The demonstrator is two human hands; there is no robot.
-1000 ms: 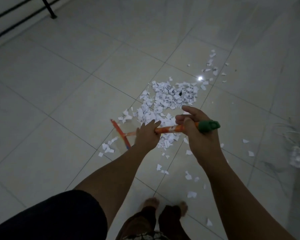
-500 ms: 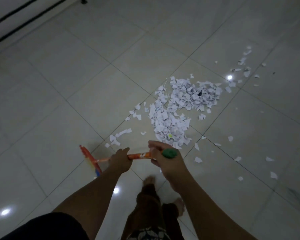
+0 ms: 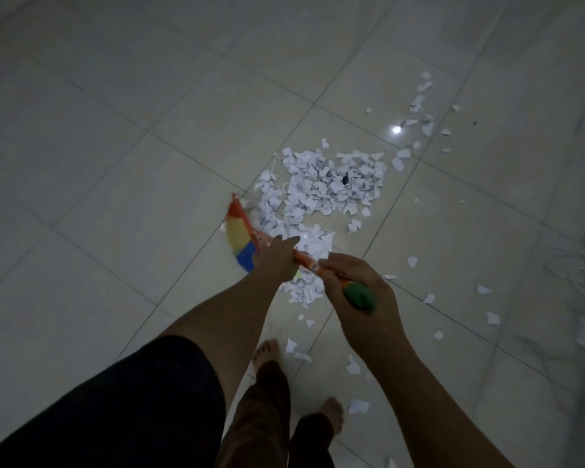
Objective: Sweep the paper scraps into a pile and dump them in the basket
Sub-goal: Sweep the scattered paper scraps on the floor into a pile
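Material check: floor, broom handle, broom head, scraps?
floor: glossy tile, likely glazed ceramic; grout lines, lamp reflection.
broom handle: smooth orange, probably plastic; green cap looks plastic.
broom head: coloured bristles, seemingly synthetic; blurred, unsure.
scraps: thin matte white paper, torn, curled edges.

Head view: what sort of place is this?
Probably a dim room in a home: glossy pale square floor tiles, a person's bare feet, a small rainbow-bristled orange-handled broom beside torn white paper scraps.

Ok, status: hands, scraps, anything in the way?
Left hand and right hand grip orange broom handle. Multicoloured bristle head at left edge of white paper scrap pile. Stray scraps right and by bare feet; basket not in view.
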